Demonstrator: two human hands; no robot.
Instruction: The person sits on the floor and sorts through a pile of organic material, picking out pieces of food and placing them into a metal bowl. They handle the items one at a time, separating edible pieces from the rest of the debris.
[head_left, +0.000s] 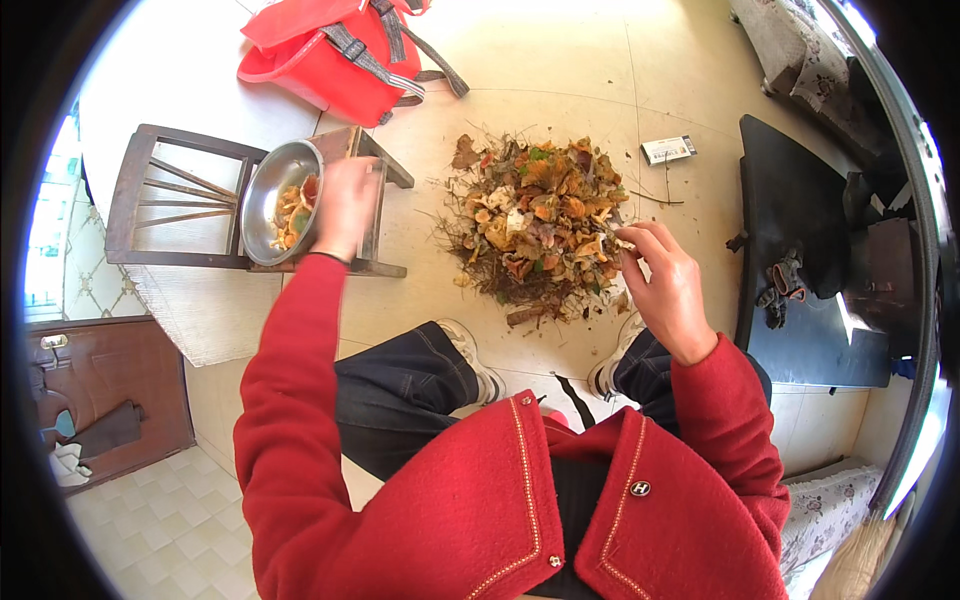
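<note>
A heap of orange and pale wild mushrooms (547, 217), mixed with dry leaves, twigs and pine needles, lies on the tiled floor before me. My right hand (664, 281) is at the heap's right edge, thumb and fingertips close together; whether a small bit is between them cannot be told. On the wooden chair (247, 161) at the left rests a steel bowl (259, 202) with some orange mushrooms (292, 214) and a reddish piece inside. Over the bowl's right rim is my left hand (351, 202), blurred, its contents unclear.
A red backpack (337, 67) with grey straps lies beyond the chair. A small printed box (667, 150) and a thin twig (660, 199) are right of the heap. Farther right stands a low black table (795, 225) with dark gloves (784, 289) on it. My shoes flank the heap's near side.
</note>
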